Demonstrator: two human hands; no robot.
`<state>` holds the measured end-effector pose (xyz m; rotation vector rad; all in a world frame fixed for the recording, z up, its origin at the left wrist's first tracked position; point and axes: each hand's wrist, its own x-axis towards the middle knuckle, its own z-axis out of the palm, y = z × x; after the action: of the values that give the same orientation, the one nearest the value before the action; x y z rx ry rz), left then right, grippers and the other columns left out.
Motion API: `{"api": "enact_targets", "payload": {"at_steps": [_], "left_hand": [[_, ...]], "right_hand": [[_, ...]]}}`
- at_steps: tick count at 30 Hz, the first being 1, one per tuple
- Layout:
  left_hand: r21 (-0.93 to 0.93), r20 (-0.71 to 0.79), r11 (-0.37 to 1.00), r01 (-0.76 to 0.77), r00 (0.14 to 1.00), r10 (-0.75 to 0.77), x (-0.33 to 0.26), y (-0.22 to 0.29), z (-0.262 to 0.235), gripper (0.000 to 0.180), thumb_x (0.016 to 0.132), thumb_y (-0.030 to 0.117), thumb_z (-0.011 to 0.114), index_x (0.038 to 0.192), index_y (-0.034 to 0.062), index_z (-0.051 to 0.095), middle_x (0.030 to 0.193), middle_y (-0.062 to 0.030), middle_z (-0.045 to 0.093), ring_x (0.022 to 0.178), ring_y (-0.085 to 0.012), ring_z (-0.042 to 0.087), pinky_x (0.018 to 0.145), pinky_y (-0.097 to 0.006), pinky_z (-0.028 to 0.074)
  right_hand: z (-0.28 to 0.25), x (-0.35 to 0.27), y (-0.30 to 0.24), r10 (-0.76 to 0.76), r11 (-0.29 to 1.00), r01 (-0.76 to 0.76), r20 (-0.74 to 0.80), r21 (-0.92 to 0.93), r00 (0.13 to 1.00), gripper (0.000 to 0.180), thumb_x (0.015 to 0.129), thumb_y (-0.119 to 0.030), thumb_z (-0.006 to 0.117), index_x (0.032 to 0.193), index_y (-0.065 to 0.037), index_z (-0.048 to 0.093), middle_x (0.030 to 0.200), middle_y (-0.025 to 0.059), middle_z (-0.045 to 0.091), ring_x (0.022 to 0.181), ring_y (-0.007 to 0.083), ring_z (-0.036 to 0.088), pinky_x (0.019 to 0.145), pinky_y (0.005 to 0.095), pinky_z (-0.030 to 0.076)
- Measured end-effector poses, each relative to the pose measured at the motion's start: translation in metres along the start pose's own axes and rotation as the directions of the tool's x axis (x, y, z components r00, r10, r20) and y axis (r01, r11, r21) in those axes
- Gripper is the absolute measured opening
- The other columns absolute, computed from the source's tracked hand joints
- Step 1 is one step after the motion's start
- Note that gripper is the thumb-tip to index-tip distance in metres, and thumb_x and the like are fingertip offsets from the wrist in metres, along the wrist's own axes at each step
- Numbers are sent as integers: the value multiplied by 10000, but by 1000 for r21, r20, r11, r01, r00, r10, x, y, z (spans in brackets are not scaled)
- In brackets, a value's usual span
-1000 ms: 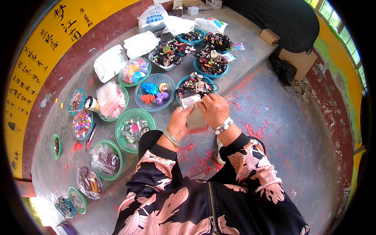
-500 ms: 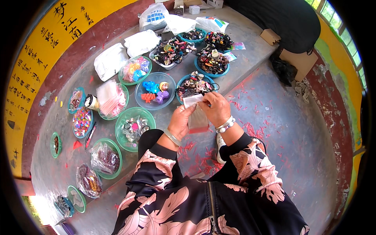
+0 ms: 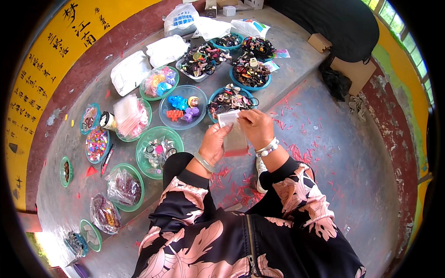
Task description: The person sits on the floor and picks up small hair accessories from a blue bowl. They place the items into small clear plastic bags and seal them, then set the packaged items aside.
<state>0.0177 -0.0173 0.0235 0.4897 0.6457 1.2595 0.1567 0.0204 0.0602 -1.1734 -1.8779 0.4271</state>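
Observation:
A clear plastic bag (image 3: 236, 141) with a reddish lower end hangs between my hands, in front of my body. My left hand (image 3: 212, 144) grips its left side, thumb lying across the front. The bent fingers of my right hand (image 3: 257, 127) pinch at its upper right edge; their tips are partly hidden. Just beyond the bag stands a blue bowl (image 3: 255, 98) heaped with hair ties. Left of it, a clear bowl (image 3: 163, 116) holds blue, orange and purple claw clips. A green bowl (image 3: 140, 163) of small wrapped pieces sits beside my left wrist.
More bowls of hair ties stand farther back near white plastic bags (image 3: 130, 72). To the left are a stack of clear bags (image 3: 130, 116), a bowl of colourful bits (image 3: 98, 144) and a red-and-black cutter (image 3: 107, 160). Red scraps (image 3: 303, 155) litter the floor below a raised ledge.
The fingers of my right hand have shifted slightly up and to the right along the bag's top, uncovering more of it. My left hand keeps its grip almost unmoved.

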Motion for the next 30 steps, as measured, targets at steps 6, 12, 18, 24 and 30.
{"api": "enact_targets", "payload": {"at_steps": [6,12,18,24,30], "left_hand": [[-60,-27,997,49,998,-51,-3,6,5,193,866,106,504,1039,23,525,945,-55,599,827,-153,597,753,-296,481],[-26,-52,999,38,998,-39,-2,5,2,181,869,114,507,1023,23,530,934,-61,601,825,-149,599,732,-285,484],[23,-13,1000,5,1000,-4,0,1,1,199,871,129,518,1032,16,552,927,-51,611,809,-135,601,724,-269,480],[38,2,999,-20,1000,20,1,-1,0,209,873,128,518,1047,18,549,939,-45,607,813,-121,592,732,-262,473],[92,52,995,-24,998,19,-1,1,4,201,859,111,543,1035,15,547,935,-44,603,814,-116,580,746,-263,465]], "right_hand": [[-3,2,-16,-355,913,339,-30,-227,934,207,674,-52,639,863,-74,557,715,56,574,672,243,567,617,338,452],[1,-1,-11,-392,880,391,51,-269,918,131,669,-59,616,792,-75,578,724,67,572,686,251,565,621,341,459],[-1,-2,-8,-93,994,95,45,-51,995,121,688,-73,606,807,-75,584,741,81,578,741,274,570,630,360,471],[-2,0,1,55,995,-67,167,69,984,101,671,-106,639,761,-74,609,731,82,590,676,257,587,596,332,474],[1,1,25,267,871,-353,275,341,924,125,705,-116,642,803,-41,633,679,67,602,612,155,584,574,283,459]]}}
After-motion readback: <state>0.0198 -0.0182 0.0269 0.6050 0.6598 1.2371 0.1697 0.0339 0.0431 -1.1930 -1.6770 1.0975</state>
